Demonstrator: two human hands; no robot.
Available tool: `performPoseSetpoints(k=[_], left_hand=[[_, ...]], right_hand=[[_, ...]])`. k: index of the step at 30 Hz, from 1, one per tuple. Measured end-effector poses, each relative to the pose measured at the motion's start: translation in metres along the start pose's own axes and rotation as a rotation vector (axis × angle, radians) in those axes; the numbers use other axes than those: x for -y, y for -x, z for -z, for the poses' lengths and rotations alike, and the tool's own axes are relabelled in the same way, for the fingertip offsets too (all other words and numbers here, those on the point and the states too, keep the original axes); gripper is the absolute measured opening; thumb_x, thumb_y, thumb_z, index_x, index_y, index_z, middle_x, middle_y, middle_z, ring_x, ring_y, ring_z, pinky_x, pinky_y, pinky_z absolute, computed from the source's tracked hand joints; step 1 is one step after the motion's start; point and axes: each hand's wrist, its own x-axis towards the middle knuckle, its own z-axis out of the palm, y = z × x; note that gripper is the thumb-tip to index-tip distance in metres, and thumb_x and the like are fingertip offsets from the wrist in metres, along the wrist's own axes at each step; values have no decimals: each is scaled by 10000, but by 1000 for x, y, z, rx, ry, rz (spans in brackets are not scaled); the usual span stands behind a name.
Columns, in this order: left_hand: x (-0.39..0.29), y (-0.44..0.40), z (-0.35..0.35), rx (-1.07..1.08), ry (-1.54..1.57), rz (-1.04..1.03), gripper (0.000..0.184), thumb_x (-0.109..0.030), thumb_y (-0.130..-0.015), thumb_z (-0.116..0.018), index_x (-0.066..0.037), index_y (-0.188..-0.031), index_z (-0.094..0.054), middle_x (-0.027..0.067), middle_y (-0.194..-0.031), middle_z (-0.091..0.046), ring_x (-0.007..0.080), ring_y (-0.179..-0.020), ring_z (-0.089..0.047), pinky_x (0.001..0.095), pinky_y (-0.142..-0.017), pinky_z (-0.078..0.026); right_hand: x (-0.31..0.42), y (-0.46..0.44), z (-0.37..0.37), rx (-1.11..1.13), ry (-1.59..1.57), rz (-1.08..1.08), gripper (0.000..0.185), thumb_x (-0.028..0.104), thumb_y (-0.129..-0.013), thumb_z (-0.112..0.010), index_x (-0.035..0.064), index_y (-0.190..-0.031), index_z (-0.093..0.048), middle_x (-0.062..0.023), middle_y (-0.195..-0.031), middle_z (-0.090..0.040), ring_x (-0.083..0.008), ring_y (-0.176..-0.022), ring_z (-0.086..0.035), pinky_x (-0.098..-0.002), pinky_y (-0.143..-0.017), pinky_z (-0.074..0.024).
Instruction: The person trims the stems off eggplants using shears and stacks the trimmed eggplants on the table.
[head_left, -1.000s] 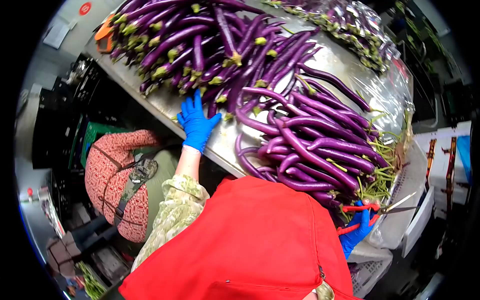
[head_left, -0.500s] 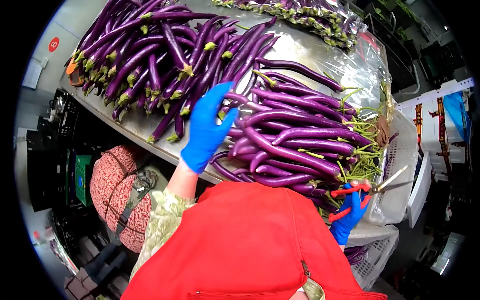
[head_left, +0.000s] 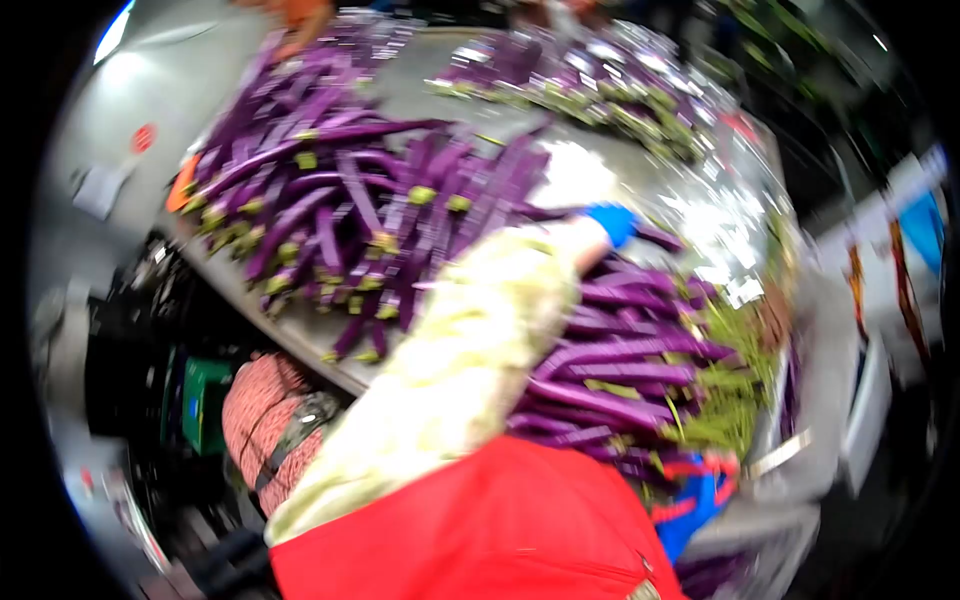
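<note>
A broad, grey metal table carries a large heap of long, glossy purple eggplants with green caps on its left part. Next comes a smaller pile of long purple eggplants with green stems, on the near right, beside the wearer's bright red cloth garment. Purple eggplants in shiny clear plastic lie along the table's far side. A pale green, patterned fabric sleeve stretches across the table between heap and pile. Loose, thin green stalks gather at the pile's right end. One dark purple, slender eggplant lies at the pile's far edge, partly under the blue-gloved left hand; motion blur hides whether those fingers grasp it. The blue-gloved right hand, at the near right corner, is closed around red-handled metal scissors, their blades too blurred to judge.
</note>
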Motion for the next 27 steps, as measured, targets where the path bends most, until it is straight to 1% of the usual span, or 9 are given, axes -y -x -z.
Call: performPoseSetpoints(k=[1,5,8,11,13,15,17,20,27], left_hand=[[-16,3,7,-7,9,119,297,-200,-818,-464,-98,-1015,-661,176,-1067,-627,347,-982,-607,458,-885,-458],[-27,-12,-5,-11,-338,153,245,-199,-799,-555,-115,-988,-686,108,-984,-659,291,-946,-628,418,-774,-488],[-31,-16,15,130,-234,113,254,-197,-764,-592,-113,-984,-688,109,-959,-661,296,-941,-629,418,-748,-493],[-31,-29,15,-130,-32,0,298,-197,-669,-625,-104,-943,-696,156,-890,-660,309,-863,-644,424,-731,-507],[-46,-27,20,-193,83,-34,228,-204,-635,-634,-88,-825,-684,150,-815,-656,330,-806,-639,435,-666,-510],[-70,-5,57,147,-33,-148,286,-257,-644,-654,-94,-875,-695,125,-849,-673,314,-822,-643,442,-699,-505],[-60,-24,17,443,-40,-35,370,-339,-670,-675,-102,-952,-701,109,-925,-679,297,-854,-641,426,-749,-498],[-45,-21,8,561,186,79,476,-452,-669,-720,-116,-1004,-700,91,-999,-672,254,-883,-632,404,-788,-482],[-63,-13,18,473,219,-4,469,-448,-687,-704,-113,-1015,-692,102,-1003,-669,262,-892,-632,400,-792,-481]], right_hand=[[-3,-2,12,-8,14,8,347,53,-821,-545,60,-1157,-459,-85,-822,-530,-202,-641,-548,-328,-599,-478],[4,0,6,-61,52,6,352,60,-819,-554,57,-1158,-462,-83,-824,-531,-198,-649,-546,-326,-604,-476],[4,-3,0,-51,76,2,356,65,-817,-560,55,-1159,-463,-81,-825,-531,-195,-655,-544,-325,-608,-475],[1,-10,-6,-22,97,-9,360,70,-816,-566,53,-1161,-465,-79,-827,-532,-192,-661,-543,-324,-612,-474],[-1,-16,-11,10,105,-8,363,73,-814,-570,52,-1161,-466,-78,-828,-533,-190,-665,-542,-323,-615,-473],[1,-21,-16,38,122,-4,366,77,-813,-574,51,-1162,-467,-77,-829,-533,-188,-669,-541,-322,-617,-472],[1,-24,-21,61,138,4,369,80,-812,-579,49,-1163,-468,-76,-830,-534,-186,-673,-540,-321,-620,-471],[-1,-34,-32,80,166,32,373,85,-811,-585,47,-1164,-470,-74,-831,-534,-183,-679,-539,-320,-624,-470],[-3,-61,-61,198,241,93,385,97,-807,-599,42,-1166,-474,-70,-834,-536,-176,-693,-536,-317,-633,-467]])
